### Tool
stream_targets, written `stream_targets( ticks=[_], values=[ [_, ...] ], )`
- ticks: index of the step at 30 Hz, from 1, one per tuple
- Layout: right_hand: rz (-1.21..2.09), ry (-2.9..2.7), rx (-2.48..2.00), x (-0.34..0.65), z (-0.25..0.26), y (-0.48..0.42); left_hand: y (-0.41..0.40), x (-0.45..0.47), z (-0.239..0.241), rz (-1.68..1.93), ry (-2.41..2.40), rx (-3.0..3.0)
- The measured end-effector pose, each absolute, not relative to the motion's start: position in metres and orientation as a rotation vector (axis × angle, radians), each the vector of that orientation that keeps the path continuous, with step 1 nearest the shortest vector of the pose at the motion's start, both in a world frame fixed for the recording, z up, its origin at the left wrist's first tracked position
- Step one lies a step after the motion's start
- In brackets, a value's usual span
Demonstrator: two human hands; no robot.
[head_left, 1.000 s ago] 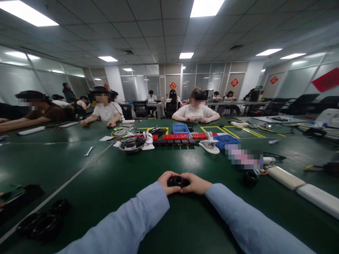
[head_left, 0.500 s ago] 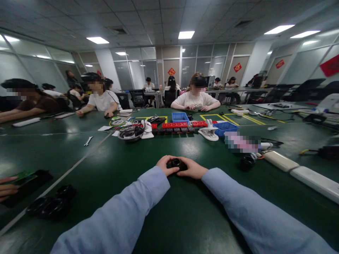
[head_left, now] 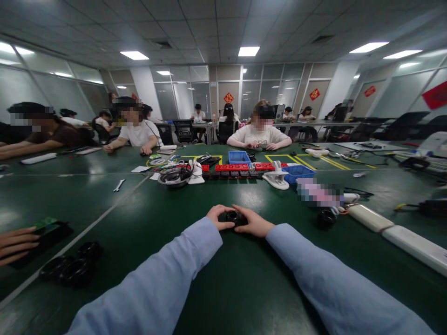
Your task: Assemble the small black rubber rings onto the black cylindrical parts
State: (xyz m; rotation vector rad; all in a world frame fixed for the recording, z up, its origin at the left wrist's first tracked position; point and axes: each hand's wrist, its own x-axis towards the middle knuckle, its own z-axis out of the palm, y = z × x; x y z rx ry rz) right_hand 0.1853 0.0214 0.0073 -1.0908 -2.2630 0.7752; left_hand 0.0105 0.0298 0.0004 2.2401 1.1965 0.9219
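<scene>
A small round black part (head_left: 233, 217) rests on the green table (head_left: 244, 279) straight ahead of me. My left hand (head_left: 218, 218) grips its left side with curled fingers. My right hand (head_left: 253, 222) closes on its right side, thumb over the top. Both forearms wear light blue sleeves and reach forward across the table. Most of the part is hidden between my fingers.
Another black ring part (head_left: 327, 217) lies to the right, beside white power strips (head_left: 412, 244). Black round parts (head_left: 70, 267) sit at the left, near another person's hand (head_left: 16, 244) holding a green card. Blue bins (head_left: 297, 173), red blocks and cables lie mid-table. Seated people work at the far side.
The view has dropped from the ceiling and then steadied. Both hands stay closed on the black part, with only slight finger shifts. The other person's hand at the left has come into view.
</scene>
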Motion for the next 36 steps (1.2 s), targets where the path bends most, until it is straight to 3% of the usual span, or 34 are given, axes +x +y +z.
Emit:
stream_targets(
  ticks=[3,7,9,21,36],
  values=[
    [0.859,-2.282,-1.141,0.187,0.008,0.024,0.032,0.011,-0.002,0.904,1.258,2.212],
    [0.349,-2.048,-1.583,0.17,0.002,0.02,0.029,0.023,-0.005,0.989,1.56,2.178],
    [0.265,-2.024,-1.586,0.165,0.001,0.016,0.028,0.025,-0.005,1.006,1.549,2.192],
    [0.488,-2.251,-1.199,0.182,-0.002,0.025,0.029,0.018,-0.006,1.04,1.431,2.24],
    [0.49,-2.123,-1.374,0.18,-0.007,0.016,0.019,0.024,-0.005,1.068,1.402,2.041]
  ],
)
